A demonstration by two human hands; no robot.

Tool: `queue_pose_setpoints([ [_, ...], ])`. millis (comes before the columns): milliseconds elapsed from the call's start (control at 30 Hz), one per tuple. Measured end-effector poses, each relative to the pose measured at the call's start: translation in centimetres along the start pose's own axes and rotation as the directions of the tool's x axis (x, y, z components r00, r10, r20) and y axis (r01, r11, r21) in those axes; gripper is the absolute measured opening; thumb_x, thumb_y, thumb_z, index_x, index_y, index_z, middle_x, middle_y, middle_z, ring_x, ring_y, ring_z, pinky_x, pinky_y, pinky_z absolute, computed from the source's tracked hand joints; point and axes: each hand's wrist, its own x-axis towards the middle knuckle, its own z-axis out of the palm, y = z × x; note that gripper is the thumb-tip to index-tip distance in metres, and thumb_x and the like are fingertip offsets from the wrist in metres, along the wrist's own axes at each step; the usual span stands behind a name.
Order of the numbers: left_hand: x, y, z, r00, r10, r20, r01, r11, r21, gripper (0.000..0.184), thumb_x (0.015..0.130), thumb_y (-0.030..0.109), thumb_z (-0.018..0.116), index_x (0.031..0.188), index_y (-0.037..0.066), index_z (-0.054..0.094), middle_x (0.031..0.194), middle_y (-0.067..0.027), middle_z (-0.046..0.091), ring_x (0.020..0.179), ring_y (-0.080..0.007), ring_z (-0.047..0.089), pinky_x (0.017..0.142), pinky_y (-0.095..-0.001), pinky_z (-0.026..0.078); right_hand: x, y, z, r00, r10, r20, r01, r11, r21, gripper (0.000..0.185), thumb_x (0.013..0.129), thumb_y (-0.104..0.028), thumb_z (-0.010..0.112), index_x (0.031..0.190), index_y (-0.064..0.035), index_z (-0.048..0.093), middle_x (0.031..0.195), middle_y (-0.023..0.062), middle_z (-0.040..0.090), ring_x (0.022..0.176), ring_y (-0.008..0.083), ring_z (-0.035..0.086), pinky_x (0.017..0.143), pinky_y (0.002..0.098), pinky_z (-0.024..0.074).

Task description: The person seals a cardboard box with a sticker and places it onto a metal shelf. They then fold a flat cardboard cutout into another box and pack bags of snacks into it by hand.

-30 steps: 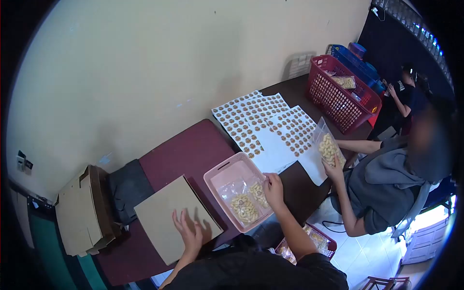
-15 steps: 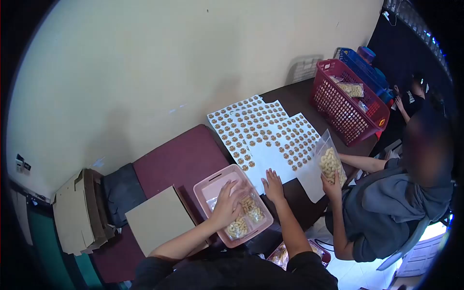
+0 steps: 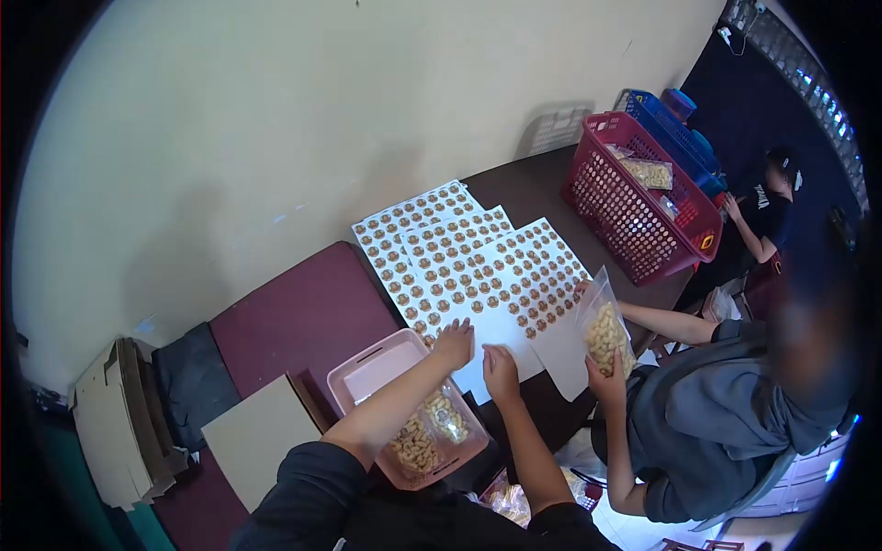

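My left hand (image 3: 453, 345) reaches over the near part of the sticker sheets (image 3: 467, 292), its fingers stretched out onto the white paper. Beside it, my right hand (image 3: 501, 373) is closed, fingers curled together above the sheet's near edge; whatever they hold, if anything, is too small to make out. The sheets overlap and carry rows of round brown stickers. Below my left forearm stands a pink tray (image 3: 345, 384). In it lie clear packets of pale, peanut-like snack, one packet (image 3: 446, 419) at the right and another (image 3: 415, 447) partly beneath my arm.
At my right, a co-worker (image 3: 707, 413) holds a clear bag of snack (image 3: 606, 338). A red basket (image 3: 634, 216) with packets and a blue basket (image 3: 675, 133) stand behind. Cardboard boxes (image 3: 262, 432) are on the left. Another person (image 3: 767, 216) is farther back.
My left hand has left the tray and moved right onto the sticker sheets. My right hand has gone from spread fingers to curled ones. The view has shifted slightly.
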Motion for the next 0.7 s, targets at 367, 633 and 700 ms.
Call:
queue_pose_setpoints([
  [367, -0.1, -0.6, 1.3, 0.998, -0.033, 0.044, 0.032, 0.999, 0.024, 0.043, 0.096, 0.019, 0.028, 0.134, 0.003, 0.04, 0.145, -0.0106, 0.032, 0.131, -0.0316, 0.034, 0.107, -0.0423, 0.03, 8.1, 3.0, 4.7, 0.986, -0.162, 0.028, 0.163, 0.943, -0.289, 0.017, 0.08, -0.003, 0.054, 0.092, 0.0012, 0.065, 0.092, 0.0155, 0.061, 0.09, 0.0296, 0.058, 0.077, 0.0379, 0.0488],
  [633, 0.0, -0.5, 1.1, 0.998, -0.047, 0.031, 0.047, 0.999, 0.017, 0.042, 0.097, 0.019, 0.028, 0.134, 0.003, 0.04, 0.142, -0.0107, 0.036, 0.13, -0.0307, 0.036, 0.106, -0.042, 0.032, 9.1, 3.2, 4.6, 0.972, -0.178, 0.155, 0.226, 0.888, -0.4, 0.025, 0.071, -0.001, 0.059, 0.096, 0.0043, 0.06, 0.091, 0.0184, 0.06, 0.093, 0.0331, 0.057, 0.077, 0.0376, 0.0501],
  [700, 0.0, -0.3, 1.2, 0.997, -0.058, 0.041, 0.058, 0.998, 0.011, 0.043, 0.097, 0.02, 0.027, 0.134, 0.002, 0.04, 0.142, -0.0109, 0.037, 0.13, -0.0309, 0.036, 0.106, -0.0419, 0.032, 9.2, 3.1, 4.6, 0.967, -0.204, 0.153, 0.249, 0.882, -0.399, 0.026, 0.071, -0.003, 0.06, 0.096, 0.0046, 0.06, 0.089, 0.0182, 0.06, 0.091, 0.0337, 0.058, 0.078, 0.038, 0.0502],
])
